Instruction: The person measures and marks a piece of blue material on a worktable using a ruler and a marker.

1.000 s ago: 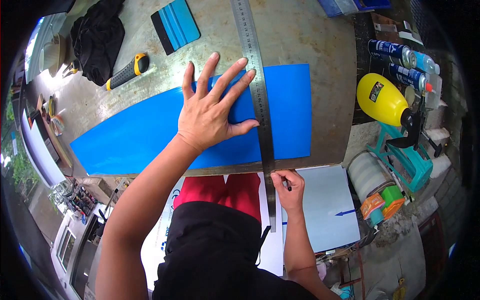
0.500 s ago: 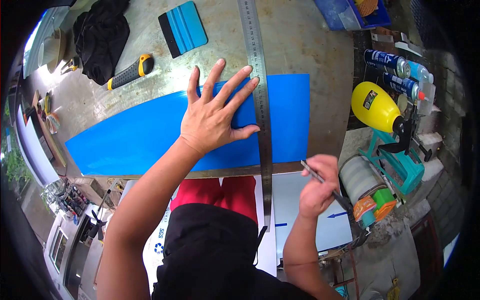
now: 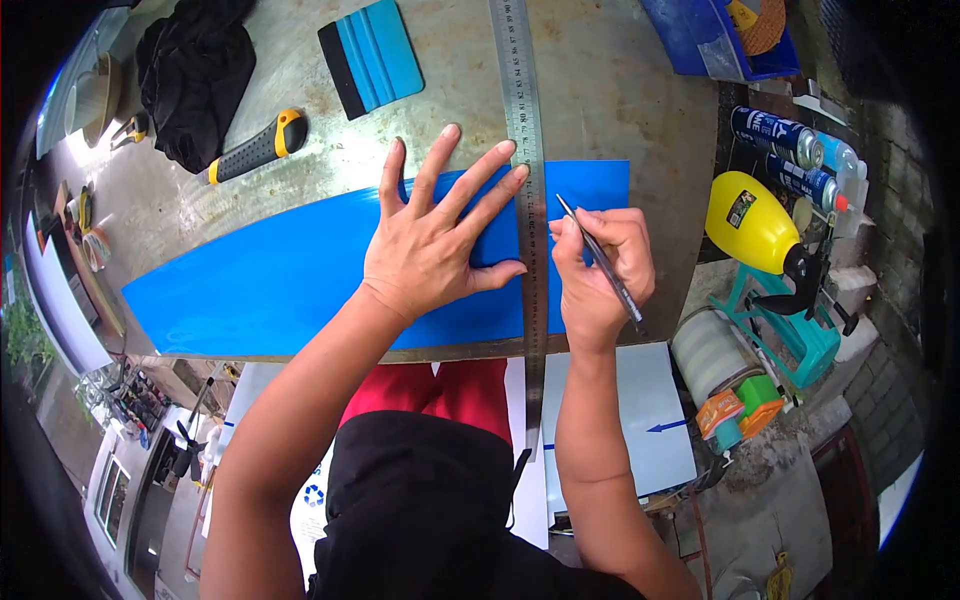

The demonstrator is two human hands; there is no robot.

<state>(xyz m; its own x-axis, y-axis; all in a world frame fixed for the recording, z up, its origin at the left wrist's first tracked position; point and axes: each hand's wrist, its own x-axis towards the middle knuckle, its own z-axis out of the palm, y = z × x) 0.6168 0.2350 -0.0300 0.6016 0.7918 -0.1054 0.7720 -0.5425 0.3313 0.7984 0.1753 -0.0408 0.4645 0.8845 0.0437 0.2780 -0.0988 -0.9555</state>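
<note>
A long blue sheet (image 3: pixel 270 270), tapering to the left, lies along the table's near edge. Across it stands a steel ruler (image 3: pixel 530 130), running from the far side to past the near edge. My left hand (image 3: pixel 425 235) is spread flat on the sheet, its fingertips and thumb right at the ruler's left side. To the right of the ruler, my right hand (image 3: pixel 605 265) grips a slim black craft knife (image 3: pixel 612 272) like a pen. The knife's pointed tip is over the blue sheet, close to the ruler's edge.
Farther back on the metal table (image 3: pixel 450 60) lie a blue squeegee (image 3: pixel 375 60), a yellow-black handled tool (image 3: pixel 260 145) and a black cloth (image 3: pixel 195 85). A blue bin (image 3: pixel 690 40), spray cans (image 3: pixel 775 135) and a yellow spray bottle (image 3: pixel 750 220) stand at the right.
My right hand has moved up and left from beyond the table's near edge to over the blue sheet, bringing the craft knife beside the ruler. My left hand stays pressed in place.
</note>
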